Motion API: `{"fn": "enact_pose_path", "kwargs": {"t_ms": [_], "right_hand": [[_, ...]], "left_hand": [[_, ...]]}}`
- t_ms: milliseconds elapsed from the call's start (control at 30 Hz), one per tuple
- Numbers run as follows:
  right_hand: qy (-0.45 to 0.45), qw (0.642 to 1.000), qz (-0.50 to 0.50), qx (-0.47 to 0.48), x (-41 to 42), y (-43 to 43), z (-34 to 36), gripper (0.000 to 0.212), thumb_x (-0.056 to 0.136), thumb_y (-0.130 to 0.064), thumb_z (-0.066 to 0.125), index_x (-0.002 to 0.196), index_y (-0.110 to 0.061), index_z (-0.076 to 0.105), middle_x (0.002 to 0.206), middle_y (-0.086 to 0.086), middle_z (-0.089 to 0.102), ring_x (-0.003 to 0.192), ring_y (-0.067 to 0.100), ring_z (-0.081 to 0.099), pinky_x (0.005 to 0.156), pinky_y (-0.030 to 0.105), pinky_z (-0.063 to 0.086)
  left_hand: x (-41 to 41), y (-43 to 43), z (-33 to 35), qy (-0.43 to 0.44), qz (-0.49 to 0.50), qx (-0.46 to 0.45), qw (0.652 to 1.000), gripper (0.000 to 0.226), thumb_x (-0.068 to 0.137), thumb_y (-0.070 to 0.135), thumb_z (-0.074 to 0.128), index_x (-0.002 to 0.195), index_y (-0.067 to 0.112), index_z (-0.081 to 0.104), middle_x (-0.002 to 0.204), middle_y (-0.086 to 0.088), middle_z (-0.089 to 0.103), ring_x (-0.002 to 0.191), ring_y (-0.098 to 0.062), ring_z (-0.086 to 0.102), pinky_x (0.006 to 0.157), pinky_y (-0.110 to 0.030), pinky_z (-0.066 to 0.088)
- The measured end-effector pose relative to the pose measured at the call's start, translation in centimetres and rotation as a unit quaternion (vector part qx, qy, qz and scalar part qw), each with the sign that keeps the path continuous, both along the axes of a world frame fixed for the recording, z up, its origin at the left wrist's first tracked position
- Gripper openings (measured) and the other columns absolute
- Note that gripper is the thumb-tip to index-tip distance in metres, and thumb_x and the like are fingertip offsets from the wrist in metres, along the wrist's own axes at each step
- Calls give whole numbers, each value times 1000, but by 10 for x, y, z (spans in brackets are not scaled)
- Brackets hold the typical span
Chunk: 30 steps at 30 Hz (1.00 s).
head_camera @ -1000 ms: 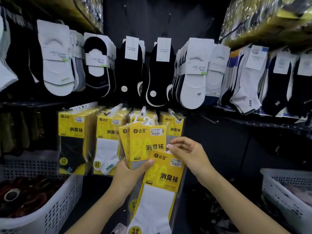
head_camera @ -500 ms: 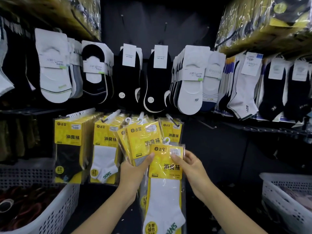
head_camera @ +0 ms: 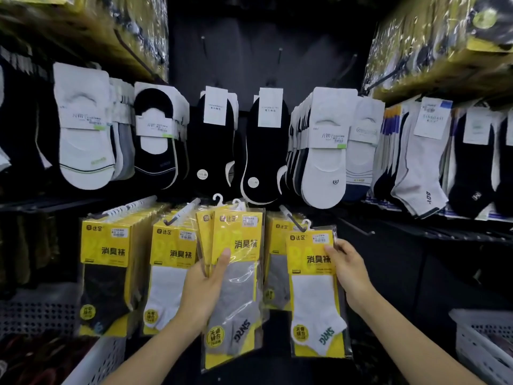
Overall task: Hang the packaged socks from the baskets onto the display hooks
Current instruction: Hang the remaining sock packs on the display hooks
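A bundle of yellow-carded sock packs (head_camera: 236,245), a grey pair foremost, is gripped at centre frame by the left hand (head_camera: 205,290), with the thumb laid across the front and the fingers curled out of sight behind. Just right of centre, a single pack of white socks (head_camera: 316,295) is pinched at its right edge by the right hand (head_camera: 348,269), thumb on the card and fingers (head_camera: 344,245) wrapped behind it. Its white plastic hanger (head_camera: 305,224) is seen just beside the tip of a display hook (head_camera: 288,216); whether it is threaded on cannot be told. To the left, two filled rows of the same packaging are hung: black socks (head_camera: 105,273) and a white-sock row (head_camera: 169,276). No-show socks (head_camera: 322,151) are displayed in the row above. A white perforated basket (head_camera: 94,359) is seen at lower left and a second basket (head_camera: 483,340) at lower right.
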State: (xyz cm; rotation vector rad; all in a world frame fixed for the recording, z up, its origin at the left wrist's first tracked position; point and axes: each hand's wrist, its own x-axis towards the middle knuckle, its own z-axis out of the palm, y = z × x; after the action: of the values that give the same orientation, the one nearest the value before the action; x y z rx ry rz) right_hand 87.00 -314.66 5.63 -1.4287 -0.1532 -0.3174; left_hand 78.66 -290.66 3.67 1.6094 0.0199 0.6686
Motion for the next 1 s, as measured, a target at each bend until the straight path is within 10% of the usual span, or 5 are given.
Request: {"fn": "enact_pose_path", "kwargs": {"t_ms": [500,633,767,1000], "right_hand": [[99,979,-172,38,64,26,-35,20,83,-7,71,100,1,64,97,16,67,84,23,60,85,38,53],[78,996,-30,20,27,30,-39,19,94,-25,58,97,-7,65,92,8,70,78,17,65,72,27,55],[33,992,122,-27,-20,36,-34,33,86,-41,62,101,-13,68,94,4,74,84,19,71,74,27,57],[-7,991,132,-18,-47,39,-18,19,85,-25,67,99,-11,67,100,7,74,93,21,71,83,34,55]], "left_hand": [[24,-6,-18,22,4,-2,1000,41,79,56,54,80,16,66,38,10,27,38,-5,28,45,-20,27],[22,-12,-27,48,-28,-52,997,40,75,52,63,50,23,52,40,11,33,38,-4,32,41,-13,28],[12,-29,-32,82,-76,-142,984,35,68,45,75,93,21,70,78,10,74,71,-6,70,60,-17,52],[0,-41,-18,36,-99,-163,981,43,55,40,81,91,18,72,83,3,76,76,-12,72,57,-21,55]]}}
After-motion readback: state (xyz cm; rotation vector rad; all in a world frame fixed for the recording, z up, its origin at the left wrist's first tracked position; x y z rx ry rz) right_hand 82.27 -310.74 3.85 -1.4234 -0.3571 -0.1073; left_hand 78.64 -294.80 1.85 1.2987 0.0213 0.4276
